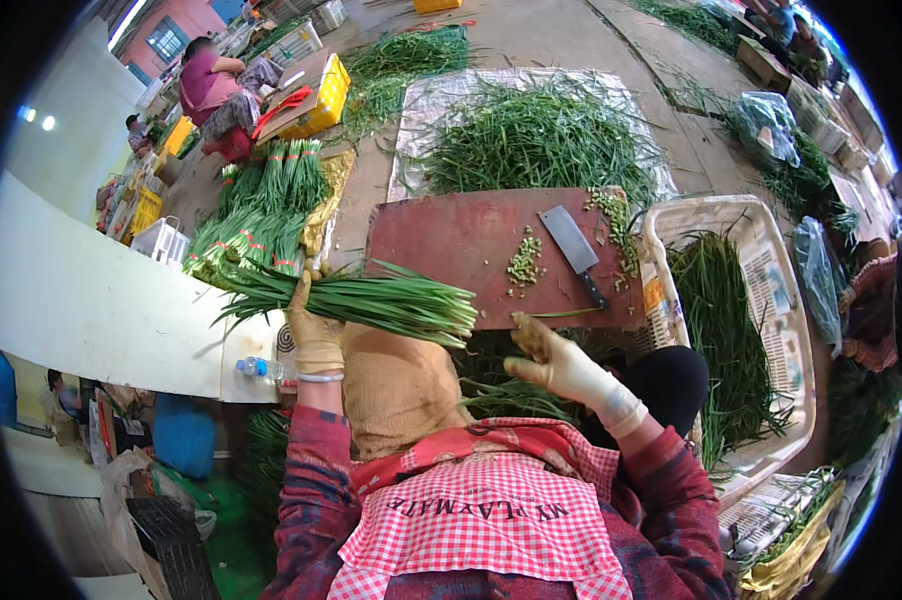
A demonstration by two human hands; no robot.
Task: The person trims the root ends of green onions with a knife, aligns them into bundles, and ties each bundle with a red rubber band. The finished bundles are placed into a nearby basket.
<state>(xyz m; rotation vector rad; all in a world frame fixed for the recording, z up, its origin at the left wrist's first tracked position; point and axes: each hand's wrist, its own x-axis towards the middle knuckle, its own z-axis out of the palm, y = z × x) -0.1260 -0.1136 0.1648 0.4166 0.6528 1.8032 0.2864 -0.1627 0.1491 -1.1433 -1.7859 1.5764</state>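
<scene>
In a stained glove, my left hand (314, 330) grips a bundle of long green garlic chives (398, 300) at its leafy part; the pale cut ends point right, over the near edge of a red board (451, 240). My right hand (548, 360), gloved too, is held off the board's near edge with fingers apart and nothing in it. A cleaver (569, 238) lies on the board, its black handle towards me. Small pale-green stem pieces (524, 261) are scattered beside the blade, and more lie along the board's right side. One thin stalk (567, 313) lies by the handle.
A white plastic crate (792, 322) of chives stands at my right. Tied chive bundles (271, 187) lie left of the board. Beyond it, loose greens (533, 142) cover a white sheet. A plastic bottle (260, 367) is near my left wrist. A person (215, 94) sits at the upper left.
</scene>
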